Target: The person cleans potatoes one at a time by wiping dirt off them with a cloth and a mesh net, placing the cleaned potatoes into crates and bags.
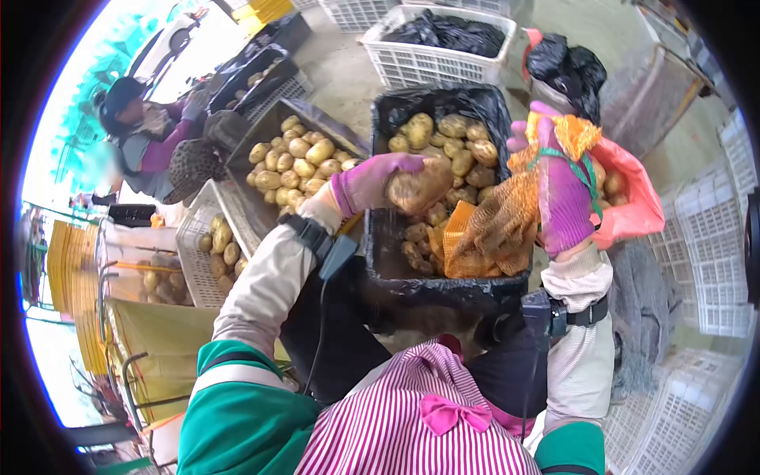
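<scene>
My left hand [370,185], in a purple glove, grips a large brownish potato [418,188] above a black-lined crate [378,261]. Below it, the crate holds many loose potatoes [455,146]. On the right, my gloved right hand [564,202] has hold of an orange mesh bag [503,229]. The bag droops over the crate's right part, and a green drawstring [594,186] runs around that hand. Part of the right hand's fingers is hidden by the mesh.
Another crate of potatoes [297,162] stands left of mine, with a white basket of potatoes [190,245] nearer. A pink-red sack [637,210] with potatoes sits at right. Behind are a white crate [400,67] and black bags [566,71]. A co-worker [146,138] is at far left.
</scene>
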The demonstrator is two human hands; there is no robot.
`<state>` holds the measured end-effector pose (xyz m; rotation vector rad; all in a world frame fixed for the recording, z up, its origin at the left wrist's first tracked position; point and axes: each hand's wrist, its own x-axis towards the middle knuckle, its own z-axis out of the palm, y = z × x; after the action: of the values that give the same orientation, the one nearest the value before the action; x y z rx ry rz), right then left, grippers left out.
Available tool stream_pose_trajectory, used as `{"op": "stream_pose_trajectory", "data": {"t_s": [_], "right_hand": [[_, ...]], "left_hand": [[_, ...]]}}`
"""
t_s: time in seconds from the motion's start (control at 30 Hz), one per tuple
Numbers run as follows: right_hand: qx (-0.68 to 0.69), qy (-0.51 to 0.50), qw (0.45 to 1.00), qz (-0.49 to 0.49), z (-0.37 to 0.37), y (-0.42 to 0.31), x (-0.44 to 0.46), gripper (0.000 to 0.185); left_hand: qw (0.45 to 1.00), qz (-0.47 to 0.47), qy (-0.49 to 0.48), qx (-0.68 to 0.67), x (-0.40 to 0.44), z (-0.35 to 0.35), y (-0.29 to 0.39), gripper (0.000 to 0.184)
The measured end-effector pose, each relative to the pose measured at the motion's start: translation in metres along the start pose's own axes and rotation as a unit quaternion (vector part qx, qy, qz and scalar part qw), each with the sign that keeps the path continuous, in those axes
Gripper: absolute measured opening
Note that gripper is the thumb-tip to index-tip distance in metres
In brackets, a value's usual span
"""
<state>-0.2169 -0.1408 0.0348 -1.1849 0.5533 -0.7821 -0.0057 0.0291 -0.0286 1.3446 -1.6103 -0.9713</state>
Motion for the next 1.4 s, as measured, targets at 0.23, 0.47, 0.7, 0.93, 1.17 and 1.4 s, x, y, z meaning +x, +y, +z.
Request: {"op": "stream_pose_trajectory", "data": {"t_s": [0.23,0.47,0.7,0.93,1.17,1.4], "right_hand": [[-0.251,-0.210,0.894,-0.307,0.070,0.027,-0.040,0.041],[-0.440,-0.135,0.798,-0.390,0.102,0.064,-0.033,0.027],[-0.354,-0.109,0.906,-0.202,0.091,0.074,0.004,0.016],[0.031,-0.042,0.994,0.099,0.068,0.052,0.028,0.035],[-0.118,-0.112,0.986,-0.033,0.038,0.020,0.006,0.048],[-0.122,-0.191,0.963,0.148,0.011,0.006,0.000,0.050]], "left_hand": [[0.948,-0.076,0.306,-0.035,-0.021,0.032,0.083,0.043],[0.930,-0.005,0.359,0.072,-0.012,0.055,0.016,0.049],[0.940,0.031,0.315,-0.128,-0.002,0.050,0.019,0.053],[0.939,0.059,0.333,0.064,-0.019,0.058,0.058,0.058],[0.891,0.125,0.418,0.125,-0.031,0.059,0.029,0.073],[0.895,0.074,0.410,0.161,-0.031,0.058,0.035,0.076]]}}
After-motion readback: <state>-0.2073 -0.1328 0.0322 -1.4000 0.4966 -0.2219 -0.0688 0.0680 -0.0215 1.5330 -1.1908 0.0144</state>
